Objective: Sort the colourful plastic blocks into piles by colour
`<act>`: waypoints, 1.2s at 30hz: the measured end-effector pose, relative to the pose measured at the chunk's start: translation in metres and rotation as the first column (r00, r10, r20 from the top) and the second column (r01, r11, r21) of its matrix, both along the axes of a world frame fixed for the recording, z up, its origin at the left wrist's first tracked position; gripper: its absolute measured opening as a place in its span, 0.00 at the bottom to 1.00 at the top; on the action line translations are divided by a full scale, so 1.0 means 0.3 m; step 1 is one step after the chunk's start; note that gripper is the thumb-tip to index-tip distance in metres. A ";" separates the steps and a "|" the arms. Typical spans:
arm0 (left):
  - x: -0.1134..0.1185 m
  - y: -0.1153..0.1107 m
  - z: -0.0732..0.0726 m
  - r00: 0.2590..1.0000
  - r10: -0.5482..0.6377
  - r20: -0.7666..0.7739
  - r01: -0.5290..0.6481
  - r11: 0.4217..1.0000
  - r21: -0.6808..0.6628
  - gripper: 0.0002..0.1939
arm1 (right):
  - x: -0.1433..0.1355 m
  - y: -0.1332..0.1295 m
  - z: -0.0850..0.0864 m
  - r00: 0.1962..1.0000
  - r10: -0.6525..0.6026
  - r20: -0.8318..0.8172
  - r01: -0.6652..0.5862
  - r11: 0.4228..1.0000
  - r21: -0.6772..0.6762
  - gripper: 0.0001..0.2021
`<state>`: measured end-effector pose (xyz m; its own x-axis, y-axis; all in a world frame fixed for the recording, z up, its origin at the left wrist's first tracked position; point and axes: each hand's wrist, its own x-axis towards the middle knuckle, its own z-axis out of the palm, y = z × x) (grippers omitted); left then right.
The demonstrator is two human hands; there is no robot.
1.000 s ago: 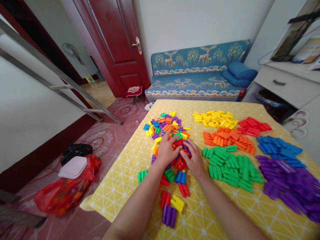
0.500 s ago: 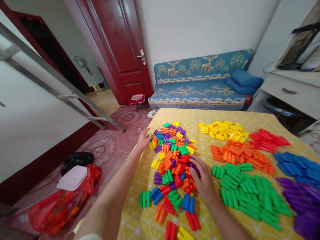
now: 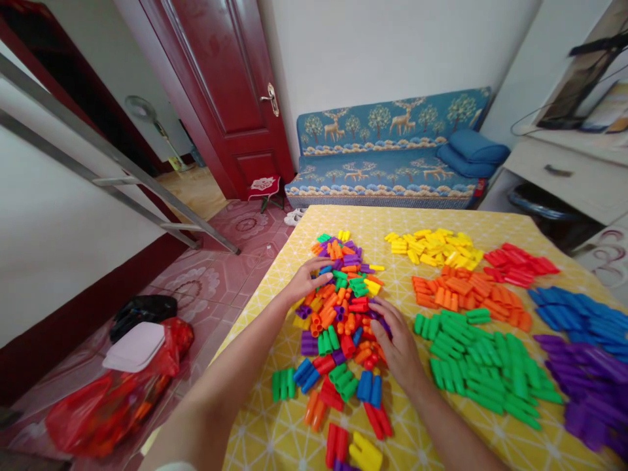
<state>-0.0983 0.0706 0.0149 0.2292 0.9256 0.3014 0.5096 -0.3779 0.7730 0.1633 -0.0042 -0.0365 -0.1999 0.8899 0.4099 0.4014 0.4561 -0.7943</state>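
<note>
A mixed pile of plastic building blocks (image 3: 338,311), tube-shaped and in several colours, lies on the yellow patterned table. On the pile's left side, my left hand (image 3: 307,281) reaches over the blocks with thumb and fingers apart, its fingertips by a blue piece. My right hand (image 3: 400,343) rests against the right side, fingers loosely curved and apart from the thumb. A purple block (image 3: 384,318) shows between them, and I see no firm grip on it. Loose blocks, such as a green one (image 3: 283,384) and a yellow one (image 3: 366,451), lie nearer me.
Sorted heaps stand to the right: yellow (image 3: 436,247), red (image 3: 520,263), orange (image 3: 471,293), green (image 3: 490,363), blue (image 3: 583,320) and purple (image 3: 583,386). Beyond the table (image 3: 353,219) is a blue sofa (image 3: 383,173). Bags (image 3: 118,399) lie on the floor at left.
My left hand has moved right, from the pile's left edge onto the blocks, pushing some inward. My right hand stays nearly in place. The camera view has shifted slightly.
</note>
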 end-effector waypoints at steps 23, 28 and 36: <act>0.189 0.538 0.010 0.772 0.066 -0.633 -0.229 0.957 -0.180 0.36 | -0.003 -0.003 0.005 1.000 -0.013 -0.007 0.013 1.000 -0.013 0.14; 0.185 0.494 0.009 0.798 0.074 -0.599 -0.176 0.978 -0.114 0.25 | -0.005 -0.003 0.011 1.000 -0.016 -0.014 0.016 1.000 -0.010 0.14; 0.129 0.332 0.163 0.828 -0.178 -0.532 0.038 0.964 -0.264 0.15 | -0.006 0.000 0.011 1.000 -0.015 -0.021 0.015 1.000 -0.009 0.14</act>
<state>-0.0596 0.1701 0.0637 0.3935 0.9110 -0.1237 0.8403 -0.3018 0.4503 0.1614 -0.0041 -0.0333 -0.1777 0.8966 0.4056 0.3916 0.4426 -0.8067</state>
